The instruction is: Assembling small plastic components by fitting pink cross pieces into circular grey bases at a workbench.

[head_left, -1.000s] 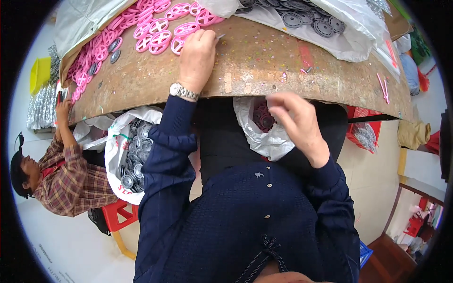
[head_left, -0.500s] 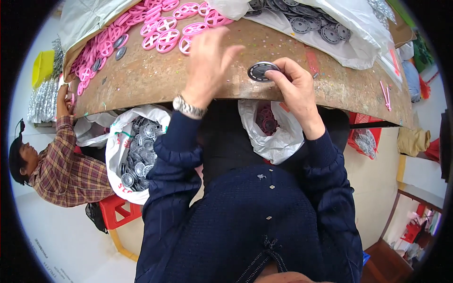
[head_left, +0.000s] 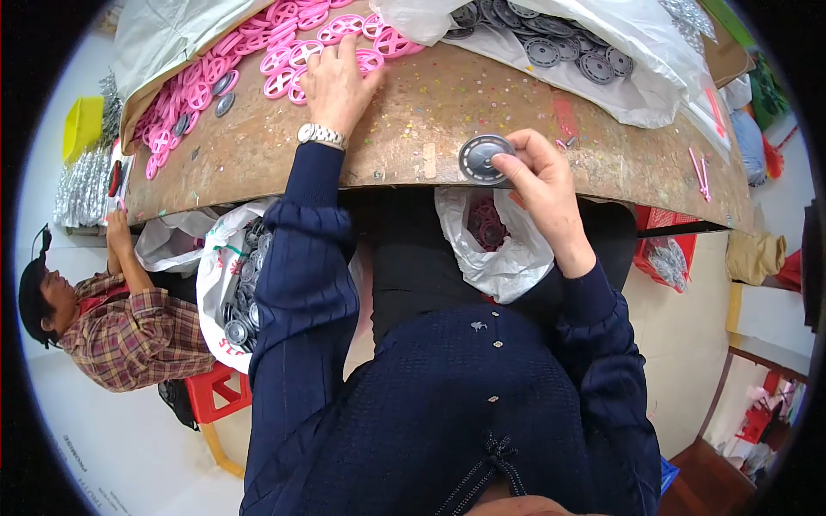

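My right hand [head_left: 539, 172] pinches a dark grey wheel-shaped disc [head_left: 484, 160] between thumb and fingers, just above the table's front edge. The disc has a ring of slots near its rim and tilts its face towards me. My left hand [head_left: 337, 93] reaches over the pile of pink spoked rings [head_left: 277, 60] at the far side of the table. Its thumb stands apart from the fingers, and the fingertips lie over the rings. Whether they touch one is hard to see.
A white sack of grey discs [head_left: 542, 53] lies open at the back right. Below the table edge are a white bag [head_left: 527, 267] holding pink rings and a sack [head_left: 211, 318] of grey discs. A person [head_left: 129, 335] in a checked shirt works at the left.
My left hand has moved away and left onto the pink rings. My right hand has come slightly nearer, and the grey disc in it has turned its face more towards me.
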Demonstrator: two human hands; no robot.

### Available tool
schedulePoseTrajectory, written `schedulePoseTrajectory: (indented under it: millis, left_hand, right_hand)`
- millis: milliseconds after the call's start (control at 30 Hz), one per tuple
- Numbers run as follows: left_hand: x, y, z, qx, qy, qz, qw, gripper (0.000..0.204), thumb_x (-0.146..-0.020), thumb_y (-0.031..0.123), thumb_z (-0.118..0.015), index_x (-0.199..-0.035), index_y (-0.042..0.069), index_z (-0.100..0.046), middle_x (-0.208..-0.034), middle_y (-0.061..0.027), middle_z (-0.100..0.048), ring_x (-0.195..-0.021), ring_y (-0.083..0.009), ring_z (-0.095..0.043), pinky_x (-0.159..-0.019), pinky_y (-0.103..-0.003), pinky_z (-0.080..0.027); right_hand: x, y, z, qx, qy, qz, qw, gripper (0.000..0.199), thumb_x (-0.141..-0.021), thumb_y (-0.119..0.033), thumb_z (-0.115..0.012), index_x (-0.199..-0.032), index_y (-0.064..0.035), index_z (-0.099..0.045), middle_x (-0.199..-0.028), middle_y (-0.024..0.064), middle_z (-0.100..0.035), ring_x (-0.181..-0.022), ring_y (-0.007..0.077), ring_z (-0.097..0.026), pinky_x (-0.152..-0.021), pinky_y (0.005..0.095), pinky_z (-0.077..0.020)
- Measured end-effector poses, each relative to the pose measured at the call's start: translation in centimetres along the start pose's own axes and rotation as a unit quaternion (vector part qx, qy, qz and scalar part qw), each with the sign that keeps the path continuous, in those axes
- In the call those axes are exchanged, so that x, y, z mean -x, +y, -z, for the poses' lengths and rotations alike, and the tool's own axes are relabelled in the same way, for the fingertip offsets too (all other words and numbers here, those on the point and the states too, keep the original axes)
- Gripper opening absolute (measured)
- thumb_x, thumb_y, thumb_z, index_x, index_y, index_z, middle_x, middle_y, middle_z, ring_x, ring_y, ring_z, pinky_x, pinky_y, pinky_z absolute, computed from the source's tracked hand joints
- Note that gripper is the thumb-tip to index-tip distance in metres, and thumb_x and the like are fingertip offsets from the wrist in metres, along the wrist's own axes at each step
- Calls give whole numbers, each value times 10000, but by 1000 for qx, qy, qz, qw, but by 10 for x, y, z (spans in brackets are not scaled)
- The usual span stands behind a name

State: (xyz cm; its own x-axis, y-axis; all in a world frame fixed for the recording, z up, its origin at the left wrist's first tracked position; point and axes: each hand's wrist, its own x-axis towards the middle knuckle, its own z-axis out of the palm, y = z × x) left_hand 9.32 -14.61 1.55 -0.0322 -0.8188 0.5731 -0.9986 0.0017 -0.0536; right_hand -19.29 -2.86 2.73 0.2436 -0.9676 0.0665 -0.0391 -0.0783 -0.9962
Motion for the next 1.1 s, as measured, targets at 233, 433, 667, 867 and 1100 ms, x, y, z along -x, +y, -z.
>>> schedulePoseTrajectory:
  millis: [233,433,667,867,1100]
  left_hand:
    - [36,45,47,354,61,-149,921,885,-714,189,-850,-1447,59,-370,-1127,-162,-572,-1018,-300,-596,-856,-422,-514]
    - [73,72,68,589,-25,-43,806,792,-763,139,-834,-1413,35,-393,-1176,-130,-575,-977,-237,-624,-834,-345,-538]
    - [92,83,79,890,-254,181,332,493,-1033,424,-477,-1355,51,-448,-1213,-123,-601,-1016,-216,-651,-834,-368,-580]
    - [102,101,83,898,-282,181,285,490,-1045,432,-444,-1343,44,-468,-1207,-120,-611,-984,-224,-674,-847,-374,-586]
    - [104,111,88,850,-250,205,416,469,-1063,410,-408,-1308,21,-497,-1122,-121,-634,-841,-180,-684,-737,-297,-594]
  right_hand:
    - [-17,6,17,-163,25,-36,986,72,-953,-156,-651,-975,-91,-631,-864,-55,-630,-751,11,-514,-689,196,-396]
    - [-17,-3,12,-183,-5,-50,982,84,-972,-169,-631,-1013,-95,-635,-945,-41,-658,-857,33,-568,-770,225,-431]
    - [-10,-9,-4,-206,16,9,978,91,-947,-121,-648,-997,-47,-635,-1084,31,-680,-951,82,-603,-844,244,-468]
    - [-2,-4,-11,-157,21,43,986,114,-917,-56,-670,-1008,-18,-611,-1056,35,-671,-957,88,-614,-853,250,-496]
    - [1,-2,-16,-104,72,93,988,288,-909,-5,-645,-1183,-23,-559,-1070,42,-658,-943,95,-613,-822,238,-499]
